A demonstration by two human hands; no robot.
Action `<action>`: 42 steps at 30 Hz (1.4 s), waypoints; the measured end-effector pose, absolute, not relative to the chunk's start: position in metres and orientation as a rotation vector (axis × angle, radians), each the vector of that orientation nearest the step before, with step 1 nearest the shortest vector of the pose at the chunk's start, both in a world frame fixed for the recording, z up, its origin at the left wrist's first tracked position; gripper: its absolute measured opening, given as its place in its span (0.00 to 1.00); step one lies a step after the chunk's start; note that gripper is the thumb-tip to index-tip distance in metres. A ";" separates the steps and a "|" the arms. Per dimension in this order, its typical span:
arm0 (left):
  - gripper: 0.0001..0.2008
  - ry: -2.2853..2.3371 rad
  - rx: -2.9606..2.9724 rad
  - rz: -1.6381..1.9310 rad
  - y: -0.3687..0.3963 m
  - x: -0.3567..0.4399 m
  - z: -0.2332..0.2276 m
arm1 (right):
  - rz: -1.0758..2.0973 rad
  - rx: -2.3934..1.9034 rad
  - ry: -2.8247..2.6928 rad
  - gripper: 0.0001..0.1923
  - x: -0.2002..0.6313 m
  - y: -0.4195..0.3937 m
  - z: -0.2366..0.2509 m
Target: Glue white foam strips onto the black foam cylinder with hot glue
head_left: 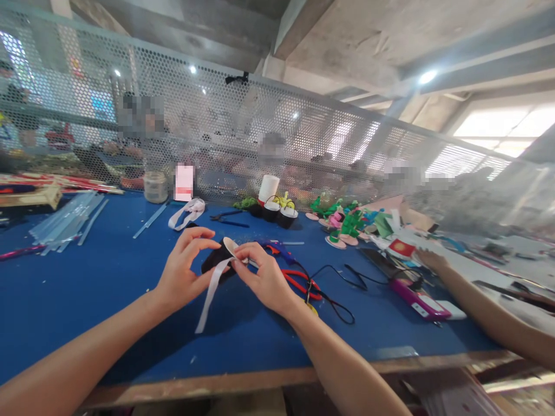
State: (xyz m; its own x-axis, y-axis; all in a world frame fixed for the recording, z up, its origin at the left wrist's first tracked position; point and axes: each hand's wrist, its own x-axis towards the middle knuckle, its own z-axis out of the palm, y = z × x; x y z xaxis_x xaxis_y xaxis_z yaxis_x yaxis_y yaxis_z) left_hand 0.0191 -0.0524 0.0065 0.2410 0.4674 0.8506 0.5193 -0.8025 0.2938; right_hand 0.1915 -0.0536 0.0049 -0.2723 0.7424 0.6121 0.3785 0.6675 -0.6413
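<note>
Over the blue table, my left hand (184, 268) curls its thumb and fingers around a small black cup-like piece (212, 261) with a pale round end tilted toward the right. My right hand (265, 276) pinches a narrow white ribbon (208, 303) against the piece's edge, and its loose tail hangs down toward the tabletop. Fingers partly cover the piece, so its full shape is hidden. Just behind my right hand lies a blue and red glue gun (281, 251). Red-handled scissors (310, 284) rest beside my right wrist.
Clear glue sticks (71, 216) lie at left. Farther back are a coil of white ribbon (188, 214), pliers (229, 220), a jar (155, 188) and black-and-white pots (287, 218). Green figures (351, 222) stand right of them. Another person's hand (433, 260) is near a purple device (418, 301).
</note>
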 end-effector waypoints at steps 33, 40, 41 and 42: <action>0.08 -1.644 -2.712 -1.862 -0.044 0.008 0.025 | 0.476 -0.791 -2.034 0.03 0.195 -0.066 0.013; 0.08 -1.766 -2.793 -2.023 -0.039 0.006 0.024 | 0.501 -0.740 -2.049 0.02 0.194 -0.068 0.015; 0.08 -1.787 -2.809 -2.028 -0.039 0.007 0.024 | 0.502 -0.736 -2.048 0.02 0.194 -0.068 0.015; 0.08 -1.806 -2.826 -2.029 -0.039 0.007 0.025 | 0.503 -0.733 -2.049 0.02 0.194 -0.068 0.015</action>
